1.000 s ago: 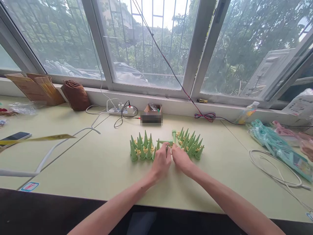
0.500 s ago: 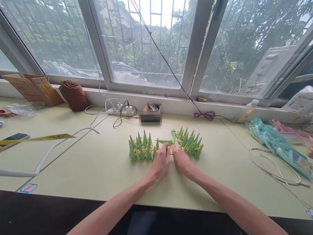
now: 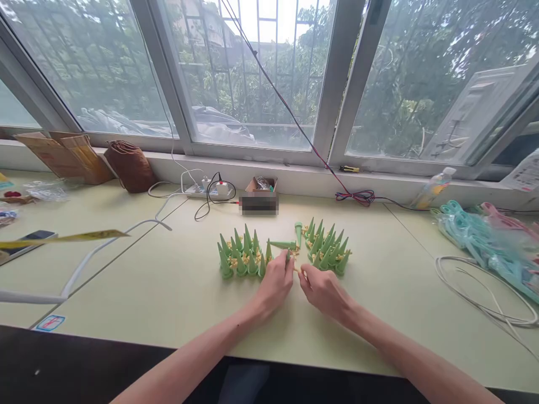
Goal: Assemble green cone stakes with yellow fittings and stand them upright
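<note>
My left hand [image 3: 275, 278] is closed round a green cone-shaped spike [image 3: 288, 256], mostly hidden by the fingers. Just to its right, my right hand [image 3: 323, 286] pinches a thin yellowish piece [image 3: 296, 270] that bridges the small gap between the hands. Upright green spikes with yellow bits at their bases form a left cluster [image 3: 241, 264] and a right cluster [image 3: 332, 252]. Between the clusters one green spike [image 3: 283, 244] lies on its side, and another spike [image 3: 298, 231] lies pointing towards me. Small yellowish pieces [image 3: 296, 252] lie beyond my fingertips.
Behind the spikes stand a small open box [image 3: 255, 185] and a power strip [image 3: 217, 189] with cables. Packs of teal plastic items [image 3: 475, 235] and a coiled cable [image 3: 484, 297] lie right. At left are a phone [image 3: 31, 244] and a white cable [image 3: 80, 272].
My right hand has drawn back a little to the right and towards me, widening the gap from the left. The left hand stays nearly in place.
</note>
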A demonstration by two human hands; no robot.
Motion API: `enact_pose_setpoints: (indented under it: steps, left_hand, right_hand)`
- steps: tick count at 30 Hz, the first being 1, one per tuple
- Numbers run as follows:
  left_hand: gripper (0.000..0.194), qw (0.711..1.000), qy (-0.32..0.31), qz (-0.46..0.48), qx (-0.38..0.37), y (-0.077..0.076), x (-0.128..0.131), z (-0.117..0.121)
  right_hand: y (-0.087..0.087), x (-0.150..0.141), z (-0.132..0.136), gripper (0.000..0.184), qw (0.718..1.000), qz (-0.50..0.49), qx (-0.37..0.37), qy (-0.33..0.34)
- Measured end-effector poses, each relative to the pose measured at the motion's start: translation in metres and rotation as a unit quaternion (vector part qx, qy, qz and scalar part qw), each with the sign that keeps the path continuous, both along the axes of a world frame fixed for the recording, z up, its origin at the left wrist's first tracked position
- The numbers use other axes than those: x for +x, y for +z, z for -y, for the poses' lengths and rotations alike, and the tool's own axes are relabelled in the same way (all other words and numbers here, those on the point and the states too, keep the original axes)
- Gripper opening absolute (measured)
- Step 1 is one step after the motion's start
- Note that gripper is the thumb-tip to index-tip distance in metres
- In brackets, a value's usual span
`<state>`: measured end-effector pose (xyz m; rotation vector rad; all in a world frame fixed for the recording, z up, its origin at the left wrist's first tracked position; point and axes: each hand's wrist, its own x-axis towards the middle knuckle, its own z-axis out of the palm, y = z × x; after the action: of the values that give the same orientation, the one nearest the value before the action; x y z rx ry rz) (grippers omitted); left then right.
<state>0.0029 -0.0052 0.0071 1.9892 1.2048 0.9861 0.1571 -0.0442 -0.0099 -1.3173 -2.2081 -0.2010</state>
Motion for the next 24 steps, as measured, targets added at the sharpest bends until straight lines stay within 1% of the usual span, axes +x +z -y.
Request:
enact_pose_setpoints:
  steps: [1, 2, 4, 7, 8, 11, 13, 16, 20, 24]
  left_hand:
    - [0.028, 1.0, -0.005, 0.001, -0.002, 0.0, 0.0, 0.0]
    - [0.028, 1.0, -0.012, 0.002, -0.005, 0.001, 0.0, 0.001]
    - [0.029, 0.999, -0.031, 0.007, -0.011, 0.002, 0.001, 0.001]
    - [0.029, 0.998, -0.052, 0.021, -0.023, 0.004, 0.002, 0.002]
    - [0.031, 0.998, -0.05, 0.022, -0.023, 0.005, 0.002, 0.002]
    - [0.033, 0.999, -0.016, 0.035, 0.004, 0.006, 0.001, 0.0]
    - [0.031, 0.998, 0.009, 0.052, 0.029, 0.007, 0.0, -0.001]
    - [0.026, 0.996, 0.026, 0.064, 0.053, 0.008, -0.002, -0.002]
    - [0.026, 0.997, 0.033, 0.038, 0.062, 0.009, -0.002, -0.001]
    - [0.032, 0.998, 0.034, 0.002, 0.05, 0.008, -0.002, 0.0]
  right_hand:
    - [-0.003, 0.002, 0.001, 0.023, 0.999, -0.034, 0.007, 0.02]
    - [-0.005, 0.003, 0.001, 0.022, 0.997, -0.07, -0.002, 0.037]
    - [-0.008, 0.004, 0.003, 0.017, 0.987, -0.141, -0.038, 0.062]
    - [-0.005, 0.003, 0.005, 0.015, 0.966, -0.231, -0.085, 0.082]
    - [-0.003, 0.003, 0.005, 0.014, 0.957, -0.262, -0.097, 0.082]
    - [0.003, 0.004, 0.005, 0.011, 0.931, -0.338, -0.12, 0.071]
    - [0.006, 0.005, 0.005, 0.01, 0.921, -0.364, -0.125, 0.065]
    - [0.007, 0.007, 0.005, 0.01, 0.917, -0.377, -0.117, 0.053]
    - [0.007, 0.008, 0.004, 0.016, 0.922, -0.37, -0.105, 0.037]
    - [0.007, 0.009, 0.002, 0.016, 0.919, -0.378, -0.111, 0.027]
